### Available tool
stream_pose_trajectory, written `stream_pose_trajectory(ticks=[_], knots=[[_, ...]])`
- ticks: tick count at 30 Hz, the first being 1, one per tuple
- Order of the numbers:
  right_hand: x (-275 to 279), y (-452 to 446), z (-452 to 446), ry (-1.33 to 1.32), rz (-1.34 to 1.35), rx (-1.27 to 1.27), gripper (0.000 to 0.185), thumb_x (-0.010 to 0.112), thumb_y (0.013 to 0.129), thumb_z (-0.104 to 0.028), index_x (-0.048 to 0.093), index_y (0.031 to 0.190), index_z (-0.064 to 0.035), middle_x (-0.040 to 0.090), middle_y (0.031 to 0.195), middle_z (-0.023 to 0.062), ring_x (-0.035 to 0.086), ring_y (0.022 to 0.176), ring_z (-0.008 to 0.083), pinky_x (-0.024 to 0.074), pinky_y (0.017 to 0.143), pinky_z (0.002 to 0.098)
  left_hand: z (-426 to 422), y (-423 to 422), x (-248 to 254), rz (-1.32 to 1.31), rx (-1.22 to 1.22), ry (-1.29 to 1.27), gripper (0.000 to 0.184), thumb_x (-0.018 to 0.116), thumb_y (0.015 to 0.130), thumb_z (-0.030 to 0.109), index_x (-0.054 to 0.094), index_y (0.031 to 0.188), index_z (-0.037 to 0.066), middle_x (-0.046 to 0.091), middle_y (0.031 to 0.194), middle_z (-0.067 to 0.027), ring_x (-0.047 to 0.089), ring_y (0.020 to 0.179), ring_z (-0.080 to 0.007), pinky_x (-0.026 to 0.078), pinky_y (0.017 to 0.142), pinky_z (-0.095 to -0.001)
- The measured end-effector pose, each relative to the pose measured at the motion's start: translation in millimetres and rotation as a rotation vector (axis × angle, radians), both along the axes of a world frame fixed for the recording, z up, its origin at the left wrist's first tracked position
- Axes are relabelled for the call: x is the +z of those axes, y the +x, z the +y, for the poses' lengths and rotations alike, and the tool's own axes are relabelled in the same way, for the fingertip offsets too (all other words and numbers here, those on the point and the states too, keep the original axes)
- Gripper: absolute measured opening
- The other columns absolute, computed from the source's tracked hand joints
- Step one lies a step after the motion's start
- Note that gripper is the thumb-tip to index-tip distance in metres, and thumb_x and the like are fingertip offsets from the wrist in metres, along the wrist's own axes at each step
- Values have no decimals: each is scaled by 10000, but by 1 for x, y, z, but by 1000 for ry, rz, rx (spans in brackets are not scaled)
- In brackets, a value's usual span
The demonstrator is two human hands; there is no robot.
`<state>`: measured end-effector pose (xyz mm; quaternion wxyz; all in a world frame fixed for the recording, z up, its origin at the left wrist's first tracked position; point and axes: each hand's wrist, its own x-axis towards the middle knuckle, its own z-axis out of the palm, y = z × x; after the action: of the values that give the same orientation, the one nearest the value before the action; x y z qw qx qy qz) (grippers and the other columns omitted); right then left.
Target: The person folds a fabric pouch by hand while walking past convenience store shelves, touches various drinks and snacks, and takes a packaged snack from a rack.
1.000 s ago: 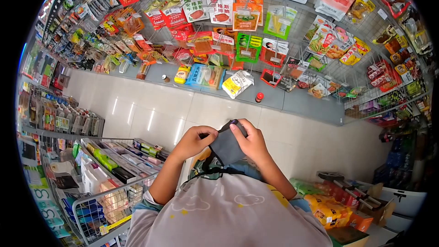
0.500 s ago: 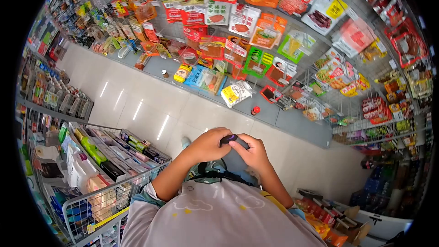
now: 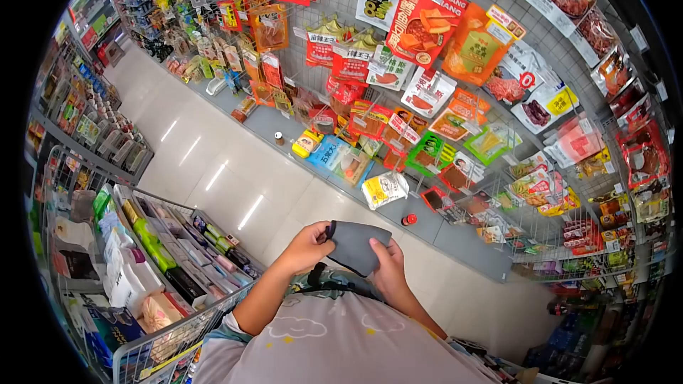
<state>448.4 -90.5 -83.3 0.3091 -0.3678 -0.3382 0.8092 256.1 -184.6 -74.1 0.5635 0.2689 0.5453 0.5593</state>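
Note:
A dark grey cloth piece [image 3: 358, 247] with black edging is held up in front of the shirt, spread between both hands. My left hand [image 3: 311, 247] pinches its left edge, with the fingers curled at the upper corner. On the other side my right hand [image 3: 388, 264] grips the right edge, its thumb lying on the grey face. The cloth looks fairly flat. Just behind its lower edge are a black strap and patterned green fabric, partly hidden by the cloth and the shirt [image 3: 320, 334].
Snack packets [image 3: 420, 25] hang on a grid wall ahead. Along the grey bottom ledge [image 3: 455, 242] stand a white-and-yellow bag [image 3: 385, 189], a blue rice bag [image 3: 333, 158] and a red-capped jar [image 3: 409, 220]. A wire basket [image 3: 167, 338] of boxed goods is close at the left.
The hands have moved apart from their bunched hold, and the grey cloth now shows spread between them. The view has turned, so the shelves appear lower and more tilted.

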Motion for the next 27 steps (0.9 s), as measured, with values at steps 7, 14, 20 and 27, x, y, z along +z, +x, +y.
stream_pose_trajectory(ticks=[7,14,20,27], knots=[[-39,-11,10,87,-108,-209,264,423,954,-127,610,1092,-2,655,1100,86,613,1041,205,493,942,364,24,-15,-21,101,15,145,300,525,896,-70,589,1175,20,627,1022,-16,608,1014,-114,478,924,-271],[-27,-24,3,197,-271,-291,209,398,958,-124,561,1034,-18,556,967,49,491,897,144,437,873,288,35,13,-25,90,14,96,237,428,961,-14,566,1144,48,519,897,32,500,834,-68,442,759,-229],[-17,-29,-3,103,-190,-249,175,470,1014,-184,563,1022,-36,562,971,33,502,895,116,446,826,278,26,17,-12,-161,11,124,131,507,983,94,537,1110,79,501,902,19,475,837,-62,397,718,-225],[2,-34,-19,106,-235,-133,245,611,1024,-238,597,830,-89,575,803,-23,507,742,64,439,682,237,20,24,-12,2,-81,18,333,662,998,372,668,1029,40,632,877,5,566,815,-74,476,726,-243]])
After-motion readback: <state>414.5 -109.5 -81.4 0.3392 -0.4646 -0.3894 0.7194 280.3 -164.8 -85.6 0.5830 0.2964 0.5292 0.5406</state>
